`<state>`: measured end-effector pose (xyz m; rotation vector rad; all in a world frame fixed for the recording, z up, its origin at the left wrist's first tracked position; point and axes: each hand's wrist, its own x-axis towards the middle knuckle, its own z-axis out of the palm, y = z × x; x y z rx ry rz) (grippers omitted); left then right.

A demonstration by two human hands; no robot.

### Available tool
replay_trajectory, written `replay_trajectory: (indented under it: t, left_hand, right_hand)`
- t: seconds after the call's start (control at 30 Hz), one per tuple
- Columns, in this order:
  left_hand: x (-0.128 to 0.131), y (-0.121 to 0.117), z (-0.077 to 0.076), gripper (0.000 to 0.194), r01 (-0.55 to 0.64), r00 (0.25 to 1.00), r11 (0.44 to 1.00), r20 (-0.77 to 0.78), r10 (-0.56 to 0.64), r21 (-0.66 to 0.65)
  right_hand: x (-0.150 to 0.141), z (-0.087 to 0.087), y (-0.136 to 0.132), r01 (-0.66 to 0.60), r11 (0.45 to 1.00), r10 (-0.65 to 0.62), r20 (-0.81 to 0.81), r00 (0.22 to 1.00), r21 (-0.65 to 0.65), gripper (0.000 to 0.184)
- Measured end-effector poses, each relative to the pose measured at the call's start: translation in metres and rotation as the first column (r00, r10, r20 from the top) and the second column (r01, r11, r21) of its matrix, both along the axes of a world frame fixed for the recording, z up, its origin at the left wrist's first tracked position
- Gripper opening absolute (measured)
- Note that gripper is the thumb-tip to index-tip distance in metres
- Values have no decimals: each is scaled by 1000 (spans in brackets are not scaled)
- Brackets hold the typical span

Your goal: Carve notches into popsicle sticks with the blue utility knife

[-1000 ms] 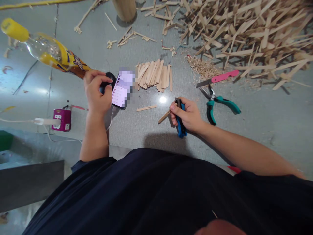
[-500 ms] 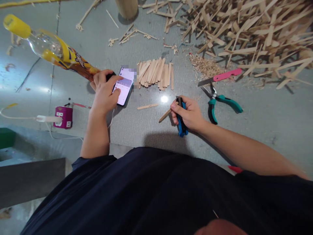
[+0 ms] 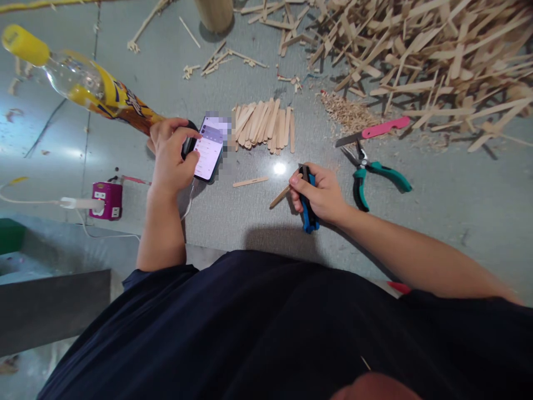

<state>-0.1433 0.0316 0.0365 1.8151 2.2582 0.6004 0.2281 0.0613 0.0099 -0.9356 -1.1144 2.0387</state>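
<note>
At the left edge of a phone (image 3: pixel 210 153) with a lit screen, my left hand (image 3: pixel 169 153) has its thumb and index finger spread apart, their tips at the screen. It holds nothing. My right hand (image 3: pixel 322 191) is closed around blue-and-black pliers (image 3: pixel 308 218), whose jaws are mostly hidden by the fingers. A wooden craft stick (image 3: pixel 280 196) is pinched under the same thumb and points down to the left. Between the hands, a short piece of stick (image 3: pixel 250 181) lies flat. A row of craft sticks (image 3: pixel 264 125) lies just right of the phone.
A large heap of craft sticks (image 3: pixel 441 61) fills the far right. Near it lie small chips (image 3: pixel 350 111), a pink-handled saw knife (image 3: pixel 385 128) and green-handled pliers (image 3: pixel 387 175). Leftward are a yellow-capped bottle (image 3: pixel 112 94), a purple power adapter (image 3: pixel 107 200) and a white cable (image 3: pixel 189 205).
My left hand has drawn back slightly to the left, with thumb and index finger shifted on the phone. The screen content has changed. My right hand keeps its grip on pliers and stick.
</note>
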Motion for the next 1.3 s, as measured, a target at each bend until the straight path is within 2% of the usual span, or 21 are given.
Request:
replay_trajectory:
  t: [0.27,0.53,0.77,0.87,1.13,1.3]
  left_hand:
    - [-4,0,-10,45,53,999,993,-7,-52,103]
    - [2,0,-9,51,52,998,998,-34,-54,-41]
    - [1,-3,-2,28,26,999,999,-47,-28,-42]
    - [1,-4,0,25,14,999,999,-43,-16,-41]
    - [-6,0,-7,34,-20,1000,993,-15,22,115]
    - [-13,0,-14,55,55,997,965,29,-65,256]
  right_hand:
    - [0,-2,0,-8,1000,8,11,1000,8,63]
    - [0,-1,0,-8,1000,8,21,1000,14,62]
    - [1,-2,0,-15,1000,15,31,999,-1,63]
    - [1,-1,0,-9,1000,9,28,1000,-1,65]
    - [1,0,-1,-8,1000,8,41,999,0,62]
    - [2,-1,0,-7,1000,7,44,999,-10,63]
